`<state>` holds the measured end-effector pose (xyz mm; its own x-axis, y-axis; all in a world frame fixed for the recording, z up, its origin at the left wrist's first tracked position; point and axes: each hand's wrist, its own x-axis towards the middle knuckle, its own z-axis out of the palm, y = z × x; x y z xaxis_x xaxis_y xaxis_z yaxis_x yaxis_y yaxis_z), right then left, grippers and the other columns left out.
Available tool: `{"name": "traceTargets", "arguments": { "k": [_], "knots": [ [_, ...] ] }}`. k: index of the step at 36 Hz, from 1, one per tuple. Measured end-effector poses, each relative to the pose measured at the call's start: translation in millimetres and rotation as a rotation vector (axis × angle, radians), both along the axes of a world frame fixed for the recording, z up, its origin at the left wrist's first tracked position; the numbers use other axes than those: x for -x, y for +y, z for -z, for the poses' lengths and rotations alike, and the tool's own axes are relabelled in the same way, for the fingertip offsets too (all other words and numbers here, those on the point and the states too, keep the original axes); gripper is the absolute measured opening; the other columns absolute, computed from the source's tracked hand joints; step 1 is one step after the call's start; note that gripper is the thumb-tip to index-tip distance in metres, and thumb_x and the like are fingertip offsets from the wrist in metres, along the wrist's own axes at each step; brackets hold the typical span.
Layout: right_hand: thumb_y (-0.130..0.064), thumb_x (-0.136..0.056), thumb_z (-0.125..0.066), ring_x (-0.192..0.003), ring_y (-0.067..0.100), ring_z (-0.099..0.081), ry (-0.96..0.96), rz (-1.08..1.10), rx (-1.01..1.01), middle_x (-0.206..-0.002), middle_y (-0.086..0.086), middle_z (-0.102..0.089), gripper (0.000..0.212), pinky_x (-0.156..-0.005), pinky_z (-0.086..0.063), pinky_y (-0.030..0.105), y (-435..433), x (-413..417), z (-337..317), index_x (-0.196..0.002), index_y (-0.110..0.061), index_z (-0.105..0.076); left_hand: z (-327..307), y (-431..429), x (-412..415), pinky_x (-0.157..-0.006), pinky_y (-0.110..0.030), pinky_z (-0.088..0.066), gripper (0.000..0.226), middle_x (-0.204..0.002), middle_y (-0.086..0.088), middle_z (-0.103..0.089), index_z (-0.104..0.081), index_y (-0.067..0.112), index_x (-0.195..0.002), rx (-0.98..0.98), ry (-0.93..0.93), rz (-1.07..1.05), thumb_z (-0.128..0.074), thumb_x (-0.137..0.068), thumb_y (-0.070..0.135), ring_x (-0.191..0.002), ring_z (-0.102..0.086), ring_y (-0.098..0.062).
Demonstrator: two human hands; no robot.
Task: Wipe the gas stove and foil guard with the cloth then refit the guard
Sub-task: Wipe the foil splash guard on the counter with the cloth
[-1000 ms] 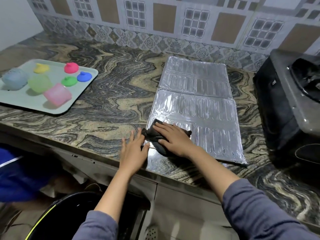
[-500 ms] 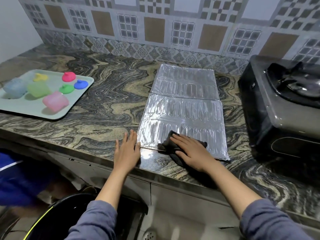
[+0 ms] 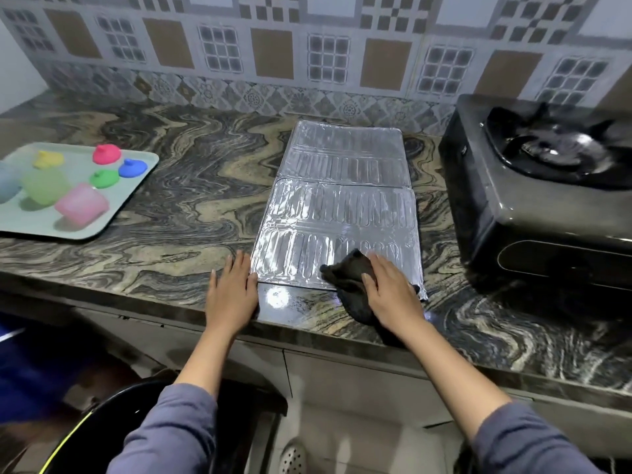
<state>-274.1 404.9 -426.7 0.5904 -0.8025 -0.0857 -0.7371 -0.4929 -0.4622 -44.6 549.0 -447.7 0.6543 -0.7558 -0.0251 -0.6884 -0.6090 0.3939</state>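
Foil guard (image 3: 342,206): lies flat on the tabletop (image 3: 191,200), two embossed silver panels running from near the back edge almost to the front edge.
Cloth (image 3: 345,271): dark and crumpled, on the guard's front right part, its near end trailing off onto the tabletop.
Right grip (image 3: 393,295): a bare hand laid palm down on the cloth, fingers fairly straight, pressing it rather than clutching it.
Left grip (image 3: 231,295): open and flat on the tabletop by the front edge, holding nothing; the thumb touches the guard's front left corner.
Gas stove (image 3: 533,186): black, single burner, toward the tabletop's right end, just beside the guard but apart from it.
Tray (image 3: 34,227): pale green, at the left end (small coloured plastic pieces rest on it, blurred).
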Motion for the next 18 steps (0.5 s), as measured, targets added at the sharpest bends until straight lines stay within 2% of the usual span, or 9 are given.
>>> {"name": "traceTargets", "arguments": {
  "k": [4, 9, 18],
  "knots": [
    [-0.034, -0.099, -0.032, -0.138, 0.022, -0.028, -0.004, 0.038, -0.006, -0.149, 0.006, -0.034, 0.051, -0.113, -0.024, 0.037, 0.7, -3.9, -4.4, -0.145, -0.014, -0.026, 0.9, 0.2, 0.1, -0.119, -0.038, -0.002, 0.051, -0.158, 0.005, -0.011, -0.016, 0.018, -0.149, 0.002, -0.008, 0.003, -0.025, -0.1, 0.029, -0.146, -0.004, -0.011],
    [-0.027, -0.098, -0.038, -0.126, 0.028, -0.04, -0.056, 0.161, -0.019, -0.132, 0.01, -0.048, 0.039, -0.104, -0.033, 0.04, -7.0, -10.3, -7.7, -0.132, -0.008, -0.044, 3.5, 0.2, -0.6, -0.119, -0.039, -0.003, 0.051, -0.158, 0.005, -0.011, -0.015, 0.018, -0.149, 0.002, -0.033, 0.011, -0.024, -0.1, 0.03, -0.146, -0.005, -0.012],
    [-0.018, -0.087, -0.057, -0.102, 0.031, -0.056, -0.101, 0.298, -0.093, -0.106, 0.01, -0.064, 0.011, -0.089, -0.043, 0.041, -28.0, -23.5, -10.1, -0.094, -0.013, -0.063, 3.2, -0.3, 0.5, -0.119, -0.039, -0.005, 0.05, -0.157, 0.003, -0.016, -0.02, 0.017, -0.148, 0.045, -0.02, -0.004, -0.027, -0.099, 0.028, -0.146, -0.007, -0.013]
  ]
}}
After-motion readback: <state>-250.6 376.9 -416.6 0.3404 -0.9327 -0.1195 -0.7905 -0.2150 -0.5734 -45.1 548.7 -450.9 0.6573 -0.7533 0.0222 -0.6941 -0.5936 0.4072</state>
